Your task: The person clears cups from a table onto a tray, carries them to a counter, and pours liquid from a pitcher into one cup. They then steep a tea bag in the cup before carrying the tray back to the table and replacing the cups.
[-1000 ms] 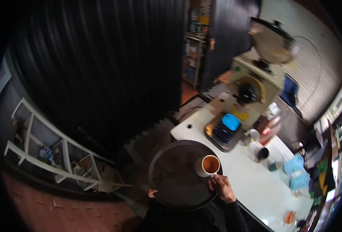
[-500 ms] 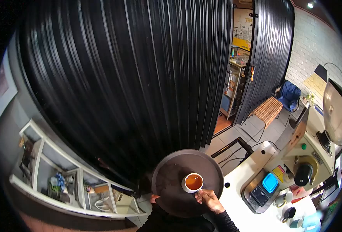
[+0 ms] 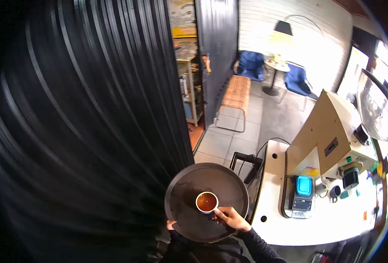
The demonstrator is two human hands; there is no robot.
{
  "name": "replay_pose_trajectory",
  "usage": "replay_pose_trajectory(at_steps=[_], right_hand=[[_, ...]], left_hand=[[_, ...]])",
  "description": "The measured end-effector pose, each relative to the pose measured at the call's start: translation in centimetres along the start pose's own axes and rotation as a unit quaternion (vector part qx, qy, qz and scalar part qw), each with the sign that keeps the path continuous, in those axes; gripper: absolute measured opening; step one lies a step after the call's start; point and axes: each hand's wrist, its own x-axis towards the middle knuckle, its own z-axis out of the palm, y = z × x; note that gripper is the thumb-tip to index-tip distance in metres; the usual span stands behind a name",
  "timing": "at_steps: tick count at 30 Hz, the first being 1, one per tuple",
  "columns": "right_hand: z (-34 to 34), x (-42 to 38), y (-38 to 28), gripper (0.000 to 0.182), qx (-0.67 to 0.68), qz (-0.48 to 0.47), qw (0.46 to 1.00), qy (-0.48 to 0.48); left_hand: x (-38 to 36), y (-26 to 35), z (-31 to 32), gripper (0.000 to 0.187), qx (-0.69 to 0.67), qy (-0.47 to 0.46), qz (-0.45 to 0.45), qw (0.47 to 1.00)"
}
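**Cup steadied on a round tray beside the shutter**

Most of the left hand (image 3: pixel 171 225) is hidden under the round dark tray (image 3: pixel 185 193); only fingertips curl over the rim at 7 o'clock, gripping it. The right hand (image 3: pixel 232 218) has its fingers closed on the white cup (image 3: pixel 207 202), which stands near the tray's middle, filled with brown liquid. At 9 o'clock a black ribbed shutter (image 3: pixel 93 122) is blurred. At 3 o'clock a white tabletop (image 3: pixel 273 219) carries a beige machine (image 3: pixel 330 136) and a blue-topped scale (image 3: pixel 303 186). Grey floor tiles, a wicker bench (image 3: pixel 237 92) and blue chairs lie toward 12 o'clock.
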Motion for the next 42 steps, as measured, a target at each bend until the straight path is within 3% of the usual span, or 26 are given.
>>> replay_pose_trajectory(at_steps=[4,7,10,13,17,19,20,23,30,36,42], right_hand=[[1.5,3.2,-2.7,0.026,-0.057,0.021,0.990,0.128],[0.6,3.9,-3.9,0.018,0.021,0.011,0.967,0.252],[-1.5,4.8,-3.4,0.015,-0.049,-0.011,0.897,0.439],[-4.5,6.0,-2.5,0.017,-0.291,-0.039,0.752,0.590],[-7.9,9.8,0.8,0.022,-0.210,-0.043,0.738,0.639],[-9.8,11.8,1.7,0.027,0.019,-0.040,0.824,0.565],[-11.2,13.2,2.0,0.027,0.019,-0.049,0.821,0.568],[-13.5,16.7,2.9,0.029,0.193,-0.061,0.834,0.513],[-21.0,23.3,4.0,0.026,0.199,-0.076,0.787,0.579],[-27.3,27.7,0.8,0.032,0.054,-0.038,0.741,0.668],[-35.3,33.3,0.7,0.037,0.009,-0.047,0.712,0.701]], left_hand=[[6.9,5.5,0.5,0.049,0.040,-0.049,-0.049,0.997],[10.7,7.8,1.5,0.049,0.062,-0.079,-0.073,0.992],[14.8,9.3,2.8,0.048,0.082,-0.105,-0.094,0.987],[18.8,9.7,4.4,0.048,0.092,-0.126,-0.113,0.981],[24.3,9.4,6.7,0.047,0.103,-0.138,-0.135,0.976],[27.6,9.2,8.5,0.047,0.106,-0.145,-0.140,0.974],[29.5,9.2,9.5,0.047,0.107,-0.149,-0.145,0.972],[35.0,9.6,12.6,0.047,0.118,-0.155,-0.154,0.969],[46.2,10.0,20.5,0.046,0.121,-0.202,-0.178,0.955],[54.9,8.8,26.9,0.045,0.103,-0.270,-0.186,0.939],[64.6,7.0,35.0,0.045,0.092,-0.351,-0.180,0.915]])
